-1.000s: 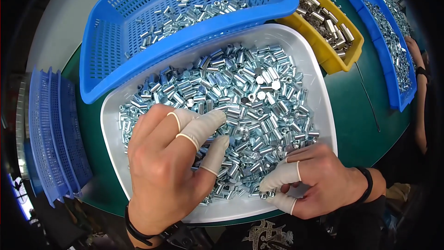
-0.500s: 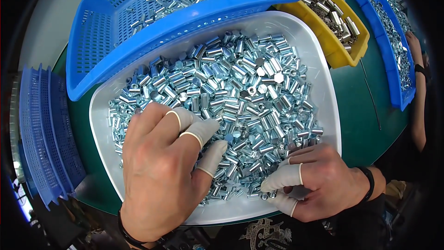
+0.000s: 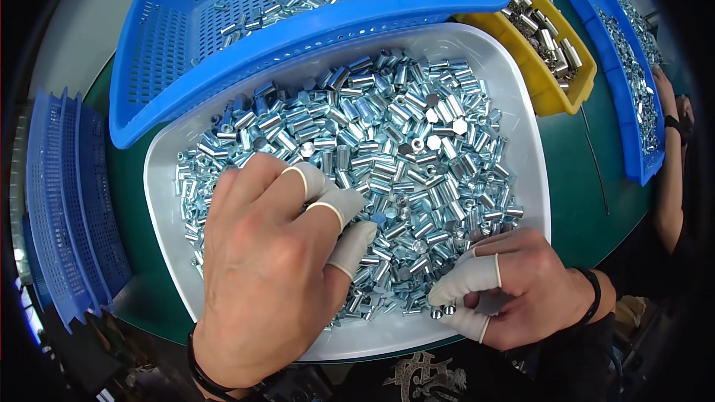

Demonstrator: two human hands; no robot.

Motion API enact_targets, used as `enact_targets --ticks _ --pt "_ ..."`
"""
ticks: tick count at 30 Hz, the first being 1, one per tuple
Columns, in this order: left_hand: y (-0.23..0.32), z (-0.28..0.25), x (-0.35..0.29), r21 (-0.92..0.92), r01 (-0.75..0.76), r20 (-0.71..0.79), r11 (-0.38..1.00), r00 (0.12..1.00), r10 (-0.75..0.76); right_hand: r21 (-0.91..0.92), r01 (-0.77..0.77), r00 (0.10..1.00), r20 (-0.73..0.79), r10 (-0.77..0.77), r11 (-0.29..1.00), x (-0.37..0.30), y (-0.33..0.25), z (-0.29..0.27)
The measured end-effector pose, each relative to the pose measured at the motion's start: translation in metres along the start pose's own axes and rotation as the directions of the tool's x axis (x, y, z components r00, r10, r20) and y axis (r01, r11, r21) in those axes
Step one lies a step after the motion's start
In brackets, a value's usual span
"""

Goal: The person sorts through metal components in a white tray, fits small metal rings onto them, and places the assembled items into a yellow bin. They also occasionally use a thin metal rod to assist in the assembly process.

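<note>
No legible text or numbers; pale printed motif (image 3: 424,377) on dark shirt (image 3: 491,378), too unclear to read.

My left hand (image 3: 268,260) covers the metal pieces (image 3: 424,193) beneath it; whether it pinches one, I can't tell. My right fingers (image 3: 468,277) hide all but the ends of two small cylinders (image 3: 444,312). The upper edge crops my blue basket (image 3: 298,36). A co-worker's hand (image 3: 662,83) is too small to make out its grip
</note>
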State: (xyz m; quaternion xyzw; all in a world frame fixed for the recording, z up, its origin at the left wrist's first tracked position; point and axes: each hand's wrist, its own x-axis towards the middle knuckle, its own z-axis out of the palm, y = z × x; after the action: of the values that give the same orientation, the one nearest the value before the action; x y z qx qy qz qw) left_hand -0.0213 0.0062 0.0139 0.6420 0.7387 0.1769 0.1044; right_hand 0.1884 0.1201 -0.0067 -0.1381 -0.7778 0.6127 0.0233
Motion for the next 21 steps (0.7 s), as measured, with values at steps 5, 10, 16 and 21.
enact_targets --ticks 5,10,16,21 --pt "-0.002 -0.001 -0.002 0.007 -0.048 -0.024 0.999 0.999 0.048 0.041 -0.150 0.987 -0.042 0.152 0.988 0.003 -0.013 0.000" --pt "-0.012 0.005 -0.011 0.023 -0.081 -0.043 0.996 0.996 0.082 0.014 -0.178 0.982 -0.063 0.179 0.984 0.007 -0.018 0.011" --pt "-0.020 0.010 -0.010 0.065 -0.137 -0.032 0.988 0.990 0.140 0.092 -0.070 0.939 -0.329 0.096 0.993 0.034 -0.035 -0.011" --pt "-0.020 0.003 -0.006 0.031 -0.123 -0.018 0.992 0.992 0.124 -0.362 -0.070 0.884 -0.454 -0.110 0.930 0.123 -0.068 -0.060"
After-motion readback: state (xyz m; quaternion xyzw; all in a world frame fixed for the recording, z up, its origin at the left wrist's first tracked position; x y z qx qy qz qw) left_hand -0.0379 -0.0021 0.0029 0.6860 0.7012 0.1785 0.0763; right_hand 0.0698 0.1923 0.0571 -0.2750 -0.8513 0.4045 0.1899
